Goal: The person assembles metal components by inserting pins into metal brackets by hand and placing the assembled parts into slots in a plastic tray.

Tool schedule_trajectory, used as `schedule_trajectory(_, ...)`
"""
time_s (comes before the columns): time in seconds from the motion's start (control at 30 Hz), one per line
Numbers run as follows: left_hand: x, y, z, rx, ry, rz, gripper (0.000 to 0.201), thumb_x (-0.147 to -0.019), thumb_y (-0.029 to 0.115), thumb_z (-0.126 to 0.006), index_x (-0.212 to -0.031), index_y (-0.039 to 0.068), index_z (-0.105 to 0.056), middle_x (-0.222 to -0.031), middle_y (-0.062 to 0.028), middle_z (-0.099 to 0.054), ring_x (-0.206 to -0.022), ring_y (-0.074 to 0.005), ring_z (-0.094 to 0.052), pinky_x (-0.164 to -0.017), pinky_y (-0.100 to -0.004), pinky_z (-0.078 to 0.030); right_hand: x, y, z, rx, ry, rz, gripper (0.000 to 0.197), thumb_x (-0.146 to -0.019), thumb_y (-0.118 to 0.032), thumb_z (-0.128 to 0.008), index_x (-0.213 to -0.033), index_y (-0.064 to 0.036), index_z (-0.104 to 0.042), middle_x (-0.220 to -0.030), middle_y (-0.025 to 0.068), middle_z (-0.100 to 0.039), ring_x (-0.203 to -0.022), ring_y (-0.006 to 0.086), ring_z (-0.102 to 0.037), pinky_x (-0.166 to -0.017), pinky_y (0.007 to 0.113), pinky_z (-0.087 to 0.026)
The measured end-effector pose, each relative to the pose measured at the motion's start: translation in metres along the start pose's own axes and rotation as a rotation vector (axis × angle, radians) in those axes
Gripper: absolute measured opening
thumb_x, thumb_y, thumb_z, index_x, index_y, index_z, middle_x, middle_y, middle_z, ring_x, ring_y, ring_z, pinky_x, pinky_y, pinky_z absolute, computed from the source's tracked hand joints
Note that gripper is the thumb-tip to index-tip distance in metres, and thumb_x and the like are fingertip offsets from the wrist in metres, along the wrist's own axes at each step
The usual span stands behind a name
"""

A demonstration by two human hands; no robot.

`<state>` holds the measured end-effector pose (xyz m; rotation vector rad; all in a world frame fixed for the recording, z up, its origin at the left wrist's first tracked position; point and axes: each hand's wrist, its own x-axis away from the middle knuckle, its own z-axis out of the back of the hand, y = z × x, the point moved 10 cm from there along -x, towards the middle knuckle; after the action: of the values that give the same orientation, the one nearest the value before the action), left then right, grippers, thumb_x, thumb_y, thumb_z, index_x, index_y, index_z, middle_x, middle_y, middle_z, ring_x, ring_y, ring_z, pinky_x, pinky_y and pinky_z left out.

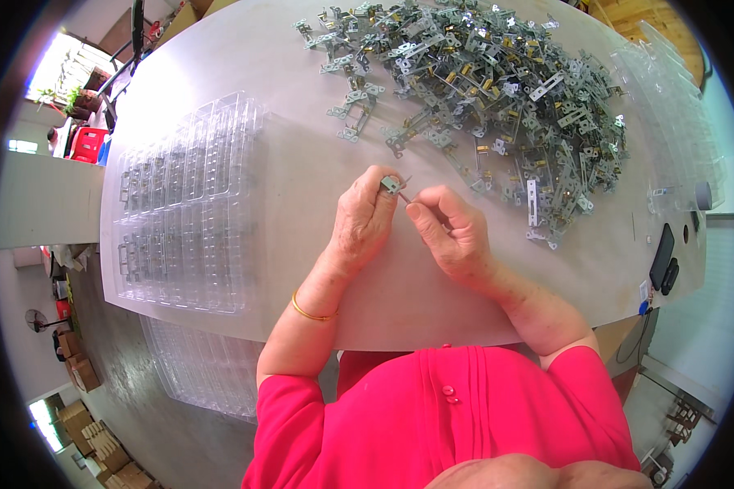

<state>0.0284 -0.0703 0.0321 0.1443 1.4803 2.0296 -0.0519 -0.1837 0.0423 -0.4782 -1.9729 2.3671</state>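
My left hand [365,218] pinches a small metal bracket [392,184] between thumb and fingers, over the middle of the grey table [302,163]. My right hand [453,232] is close beside it, fingertips holding a thin pin or rod [405,196] against the bracket. A large heap of similar metal brackets and hinges [481,90] lies just beyond both hands, spreading to the far right. A gold bangle sits on my left wrist.
A clear plastic compartment tray [183,204] lies on the table's left, with more such trays [204,367] stacked below the table edge. More clear trays [669,106] lie at far right. A dark phone [662,257] rests near the right edge. Cardboard boxes sit on the floor lower left.
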Motion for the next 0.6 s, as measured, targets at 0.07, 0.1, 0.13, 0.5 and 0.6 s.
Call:
schedule_trajectory(0.07,0.000,0.002,0.001,-0.051,0.007,-0.020,0.011,-0.097,0.002,-0.051,-0.105,0.000,-0.059,-0.088,-0.0113,-0.064,-0.080,-0.0221,-0.061,-0.075,-0.0346,-0.050,0.000,0.001,0.000,-0.001,0.000,0.002,0.008,-0.098,-0.008,-0.065,-0.098,-0.0040,-0.058,-0.067,-0.0025,-0.050,-0.058,0.0034,-0.041,-0.051,0.023,-0.037)
schedule_trajectory(0.1,0.000,0.005,0.002,-0.081,0.024,-0.044,0.009,-0.097,0.002,-0.052,-0.103,0.000,-0.059,-0.087,-0.0123,-0.063,-0.079,-0.0251,-0.061,-0.074,-0.0355,-0.050,0.000,0.002,0.000,-0.001,0.001,0.003,0.008,-0.098,-0.008,-0.065,-0.098,-0.0040,-0.058,-0.066,-0.0023,-0.049,-0.058,0.0035,-0.041,-0.051,0.023,-0.037)
schedule_trajectory(0.13,-0.001,0.008,0.003,-0.112,0.042,-0.067,0.007,-0.096,0.002,-0.053,-0.101,0.001,-0.058,-0.086,-0.0133,-0.062,-0.077,-0.0282,-0.060,-0.072,-0.0363,-0.050,0.000,0.003,0.000,0.000,0.001,0.004,0.008,-0.098,-0.008,-0.065,-0.098,-0.0040,-0.058,-0.066,-0.0023,-0.049,-0.058,0.0035,-0.041,-0.051,0.023,-0.037)
schedule_trajectory(0.5,0.002,0.026,-0.003,-0.520,0.048,-0.234,0.016,-0.085,0.002,-0.061,-0.100,0.001,-0.057,-0.087,-0.0151,-0.061,-0.079,-0.0373,-0.061,-0.071,-0.0444,-0.049,0.000,0.006,0.004,-0.010,0.079,0.035,0.013,-0.098,-0.008,-0.065,-0.106,-0.0025,-0.055,-0.069,0.0007,-0.055,-0.060,0.0047,-0.046,-0.054,0.024,-0.041)
schedule_trajectory(0.6,0.002,0.025,-0.005,-0.565,0.049,-0.252,0.017,-0.084,0.003,-0.063,-0.100,0.003,-0.057,-0.087,-0.0138,-0.061,-0.079,-0.0361,-0.060,-0.072,-0.0442,-0.049,-0.001,0.008,0.004,-0.064,0.099,0.002,0.019,-0.098,-0.009,-0.065,-0.111,-0.0012,-0.053,-0.071,0.0020,-0.056,-0.063,0.0054,-0.048,-0.057,0.024,-0.043)
